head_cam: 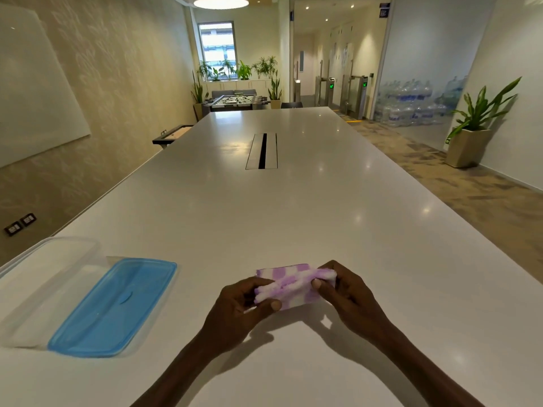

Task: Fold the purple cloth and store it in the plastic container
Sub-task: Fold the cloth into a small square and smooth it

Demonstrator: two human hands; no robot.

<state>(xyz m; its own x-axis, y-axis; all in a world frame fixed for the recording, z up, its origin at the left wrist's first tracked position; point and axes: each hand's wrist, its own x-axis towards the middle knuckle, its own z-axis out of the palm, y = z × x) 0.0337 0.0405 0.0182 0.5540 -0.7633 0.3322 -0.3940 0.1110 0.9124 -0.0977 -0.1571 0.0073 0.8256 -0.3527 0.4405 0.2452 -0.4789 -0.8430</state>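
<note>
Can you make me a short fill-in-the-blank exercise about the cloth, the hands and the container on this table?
1. Both hands hold the purple and ____ checked cloth.
2. The clear container sits on the person's ____ side.
3. The lid lying at the container is ____ in colour.
4. The left hand and right hand grip the cloth's opposite ____.

Missing words: white; left; blue; ends

Long white table (293,201) w/ cable slot; window (217,44) at 12 o'clock, potted plant (479,118) at 2, whiteboard (35,89) at 10
</note>
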